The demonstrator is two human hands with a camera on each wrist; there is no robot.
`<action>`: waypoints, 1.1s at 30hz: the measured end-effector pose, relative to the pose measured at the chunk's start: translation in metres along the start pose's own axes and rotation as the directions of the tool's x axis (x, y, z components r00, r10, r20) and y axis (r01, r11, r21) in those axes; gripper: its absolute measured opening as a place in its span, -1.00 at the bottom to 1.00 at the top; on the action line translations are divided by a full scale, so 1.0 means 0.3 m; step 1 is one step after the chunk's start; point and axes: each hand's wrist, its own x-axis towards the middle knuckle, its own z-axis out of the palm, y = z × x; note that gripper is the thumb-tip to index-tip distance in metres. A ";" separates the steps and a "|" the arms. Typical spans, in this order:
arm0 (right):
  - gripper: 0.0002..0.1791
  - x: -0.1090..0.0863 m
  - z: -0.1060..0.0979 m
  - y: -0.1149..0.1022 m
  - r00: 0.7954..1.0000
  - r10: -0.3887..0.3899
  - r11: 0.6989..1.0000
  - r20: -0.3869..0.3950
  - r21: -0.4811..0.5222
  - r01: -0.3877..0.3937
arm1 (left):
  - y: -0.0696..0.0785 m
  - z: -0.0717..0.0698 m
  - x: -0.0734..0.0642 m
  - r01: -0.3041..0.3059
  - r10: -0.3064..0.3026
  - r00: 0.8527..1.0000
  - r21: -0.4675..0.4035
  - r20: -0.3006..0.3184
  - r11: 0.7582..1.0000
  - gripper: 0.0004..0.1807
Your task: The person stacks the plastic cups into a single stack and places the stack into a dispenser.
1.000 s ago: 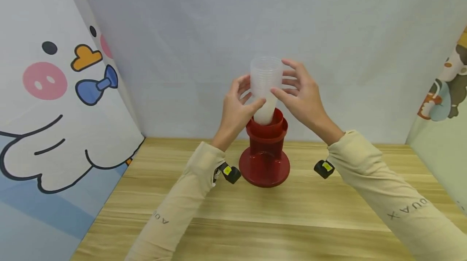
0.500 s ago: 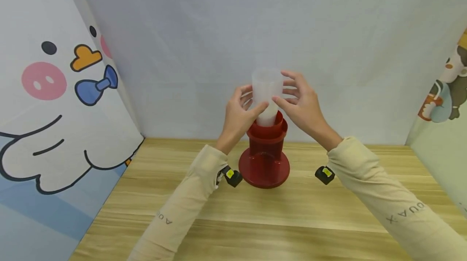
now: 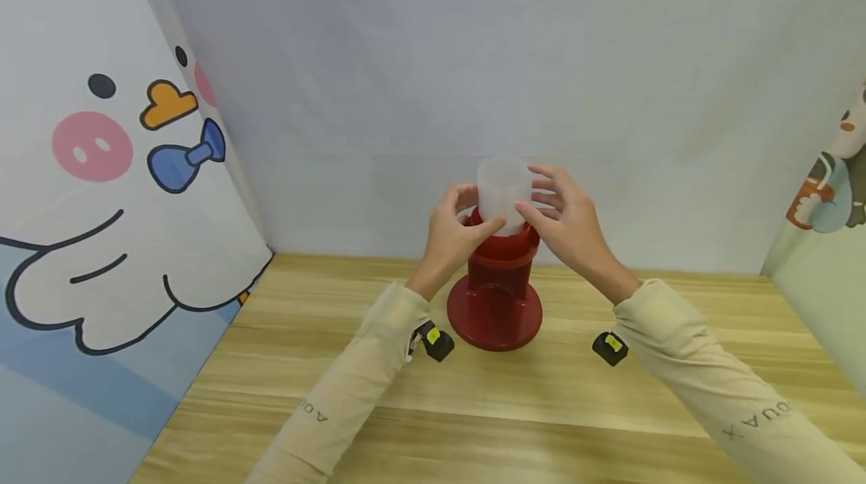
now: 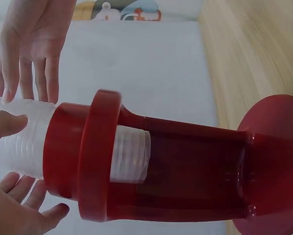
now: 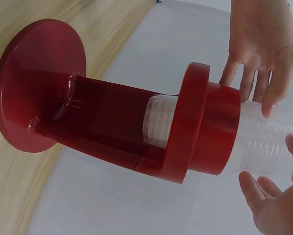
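Note:
A stack of translucent plastic cups point(image 3: 504, 187) stands mouth-up in the top of a red cup dispenser point(image 3: 499, 273). In the left wrist view the bottom of the stack point(image 4: 131, 154) shows below the dispenser's collar point(image 4: 98, 156), inside its open-fronted column. My left hand point(image 3: 452, 237) holds the stack from the left, its thumb across the front and the other fingers round the side. From the right, my right hand point(image 3: 573, 227) holds it the same way. Both hands are close to the collar's upper rim, as the right wrist view of the collar point(image 5: 212, 129) shows.
The dispenser's round base point(image 3: 495, 319) rests on a wood-grain table point(image 3: 501, 409). Behind it hangs a pale cloth wall point(image 3: 379, 78). A cartoon-printed panel point(image 3: 95, 258) borders the left side, and another printed panel point(image 3: 825, 243) borders the right.
Both hands have lowered the cup stack deeper into the dispenser; much less of it now rises above the red rim. The dispenser has stayed in place on the table.

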 end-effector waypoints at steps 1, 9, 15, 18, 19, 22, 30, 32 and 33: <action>-0.44 0.000 0.004 0.015 1.000 -0.002 1.000 0.000 -0.005 0.002 | -0.004 0.002 -0.001 0.000 0.000 1.000 0.000 0.001 1.000 -0.38; -0.42 -0.008 0.022 0.135 1.000 0.024 0.999 -0.008 -0.035 -0.025 | -0.023 0.013 -0.016 0.000 0.000 1.000 0.001 0.020 1.000 -0.35; -0.45 -0.025 0.032 0.159 1.000 0.023 0.997 -0.008 -0.074 -0.023 | -0.024 0.018 -0.027 0.047 -0.048 0.999 0.037 0.021 0.998 -0.37; -0.44 -0.025 0.036 0.161 1.000 0.010 0.996 -0.013 -0.088 -0.012 | -0.024 0.019 -0.025 0.043 -0.044 0.999 0.037 0.015 0.998 -0.33; -0.43 -0.024 0.038 0.161 1.000 0.009 0.996 -0.014 -0.091 -0.010 | -0.023 0.019 -0.025 0.036 -0.036 0.999 0.036 0.011 0.999 -0.32; -0.43 -0.022 0.041 0.155 1.000 0.009 0.996 -0.015 -0.093 -0.010 | -0.022 0.020 -0.021 0.014 -0.014 1.000 0.029 -0.003 0.999 -0.27; -0.48 -0.017 0.051 0.145 0.999 0.043 0.994 0.001 -0.099 -0.043 | -0.019 0.024 -0.023 0.044 -0.044 0.999 0.017 0.004 0.999 -0.31; -0.48 -0.020 0.052 0.147 0.999 0.047 0.994 0.001 -0.104 -0.046 | -0.018 0.024 -0.025 0.049 -0.049 0.999 0.034 0.006 0.998 -0.32; -0.49 -0.023 0.052 0.148 0.999 0.048 0.993 0.000 -0.110 -0.048 | -0.019 0.024 -0.026 0.051 -0.051 0.999 0.043 0.007 0.998 -0.31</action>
